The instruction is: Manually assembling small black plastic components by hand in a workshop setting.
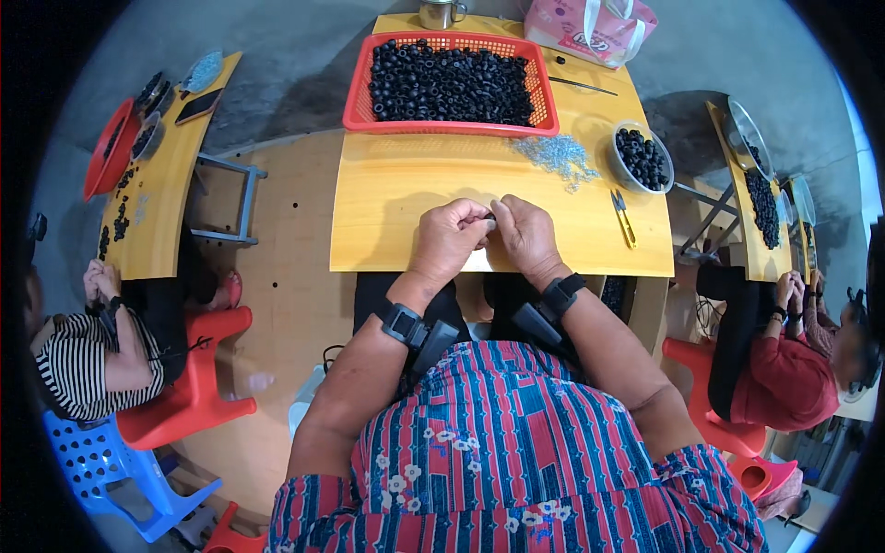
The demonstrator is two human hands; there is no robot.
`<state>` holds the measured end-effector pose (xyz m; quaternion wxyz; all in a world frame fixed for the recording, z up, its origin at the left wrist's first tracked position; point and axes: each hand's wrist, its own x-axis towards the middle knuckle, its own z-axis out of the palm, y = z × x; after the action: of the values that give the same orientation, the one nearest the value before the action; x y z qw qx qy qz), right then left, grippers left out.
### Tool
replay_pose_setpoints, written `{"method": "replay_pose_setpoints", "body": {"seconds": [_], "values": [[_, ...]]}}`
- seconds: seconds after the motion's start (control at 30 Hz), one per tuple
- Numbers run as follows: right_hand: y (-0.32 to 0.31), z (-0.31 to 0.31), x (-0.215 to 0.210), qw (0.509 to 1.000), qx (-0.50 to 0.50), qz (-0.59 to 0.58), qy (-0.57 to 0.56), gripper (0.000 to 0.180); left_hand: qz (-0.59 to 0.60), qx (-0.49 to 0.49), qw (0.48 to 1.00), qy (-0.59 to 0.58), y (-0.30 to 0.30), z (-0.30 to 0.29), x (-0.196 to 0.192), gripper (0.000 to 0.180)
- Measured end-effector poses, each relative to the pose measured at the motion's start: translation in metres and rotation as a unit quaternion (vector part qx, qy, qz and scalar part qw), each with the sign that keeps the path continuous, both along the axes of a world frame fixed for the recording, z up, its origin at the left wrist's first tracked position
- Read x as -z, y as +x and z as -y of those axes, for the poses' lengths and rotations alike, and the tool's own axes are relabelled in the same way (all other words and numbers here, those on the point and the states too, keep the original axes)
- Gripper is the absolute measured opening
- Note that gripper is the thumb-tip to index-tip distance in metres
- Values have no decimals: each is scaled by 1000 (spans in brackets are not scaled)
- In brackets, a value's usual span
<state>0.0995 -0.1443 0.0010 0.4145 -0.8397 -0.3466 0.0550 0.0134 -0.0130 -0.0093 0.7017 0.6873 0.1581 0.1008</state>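
Pinch grip: the left hand (pixel 447 241) grasps a small black part (pixel 489 217) between thumb and forefinger; the right hand (pixel 527 238) brings its fingertips against it, though whether they clamp it cannot be told. The part is held above the yellow table (pixel 387 180), near the front edge, about midway between the front corners. Uneven pressure on so small a piece could make it slip and roll off that edge. The perforated red basket (pixel 442 130), toward the far edge, holds loose black rings (pixel 452 88).
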Motion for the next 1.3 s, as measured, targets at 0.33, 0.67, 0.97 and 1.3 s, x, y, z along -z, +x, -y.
{"method": "replay_pose_setpoints", "body": {"seconds": [0.33,0.67,0.97,1.3], "values": [[7,6,0,993,-42,-107,40,33,4,28,999,-41,-2,-7,-2,10],[6,7,0,983,-14,-177,39,34,19,29,998,-51,-2,-7,-1,12],[4,7,-1,986,-13,-164,40,33,-2,43,998,-34,-3,-9,-5,13],[1,8,1,986,-8,-156,59,30,-1,39,999,-30,-3,-8,-4,10]]}}
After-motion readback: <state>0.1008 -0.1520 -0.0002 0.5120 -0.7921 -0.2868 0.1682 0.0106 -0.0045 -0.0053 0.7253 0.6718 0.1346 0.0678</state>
